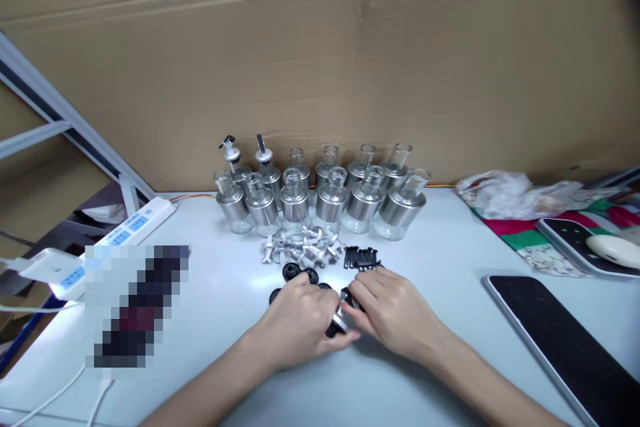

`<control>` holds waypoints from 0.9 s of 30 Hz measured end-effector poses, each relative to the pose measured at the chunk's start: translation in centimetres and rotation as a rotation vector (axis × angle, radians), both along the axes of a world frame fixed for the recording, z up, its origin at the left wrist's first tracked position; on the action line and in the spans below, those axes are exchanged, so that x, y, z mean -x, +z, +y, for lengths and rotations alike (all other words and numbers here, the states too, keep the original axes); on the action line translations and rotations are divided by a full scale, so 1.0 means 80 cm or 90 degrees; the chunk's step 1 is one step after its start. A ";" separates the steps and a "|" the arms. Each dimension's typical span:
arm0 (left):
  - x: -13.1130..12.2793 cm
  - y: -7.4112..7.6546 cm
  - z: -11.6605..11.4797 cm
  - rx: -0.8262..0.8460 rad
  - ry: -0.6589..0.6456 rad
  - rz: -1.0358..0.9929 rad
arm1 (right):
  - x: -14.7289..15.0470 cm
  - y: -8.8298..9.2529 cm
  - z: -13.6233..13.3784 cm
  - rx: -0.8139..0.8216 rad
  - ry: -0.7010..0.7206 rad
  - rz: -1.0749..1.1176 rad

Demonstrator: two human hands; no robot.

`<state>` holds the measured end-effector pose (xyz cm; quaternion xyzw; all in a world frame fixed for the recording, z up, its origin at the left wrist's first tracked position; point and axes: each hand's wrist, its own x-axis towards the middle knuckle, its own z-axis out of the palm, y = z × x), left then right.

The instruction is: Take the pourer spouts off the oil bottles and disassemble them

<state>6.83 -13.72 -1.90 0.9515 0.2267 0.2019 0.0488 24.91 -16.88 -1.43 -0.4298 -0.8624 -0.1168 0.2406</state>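
My left hand and my right hand meet low on the white table, fingers pinched together on a small silver and black cap part. Black round caps lie just beyond my left hand. A heap of small silver pieces and a bunch of small black pieces lie behind them. Two rows of glass bottles with silver collars stand at the back; two on the left carry pour spouts.
A cardboard wall closes the back. A white power strip lies at the left, with white cables near the front edge. A dark tablet lies at the right, with a mouse on its pad and a crumpled plastic bag beyond it.
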 end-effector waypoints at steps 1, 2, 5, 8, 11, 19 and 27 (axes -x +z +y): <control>0.001 0.000 -0.002 -0.004 -0.006 0.004 | 0.000 -0.002 -0.001 0.003 0.010 -0.001; 0.001 0.001 -0.003 -0.008 -0.011 0.006 | 0.001 -0.003 -0.001 0.007 0.016 0.000; 0.004 0.003 -0.005 -0.009 -0.021 0.007 | 0.004 -0.005 0.000 0.009 0.024 0.005; 0.007 0.004 -0.006 -0.004 -0.029 0.007 | 0.006 -0.006 -0.001 0.024 0.032 0.040; 0.010 0.004 -0.004 0.011 -0.046 0.007 | 0.002 0.000 -0.003 0.125 0.026 0.201; 0.016 0.014 0.013 0.007 -0.031 -0.050 | -0.045 0.019 0.009 0.181 -0.158 0.320; 0.015 0.019 0.010 -0.028 -0.039 -0.105 | -0.066 -0.010 0.031 0.273 -0.254 0.332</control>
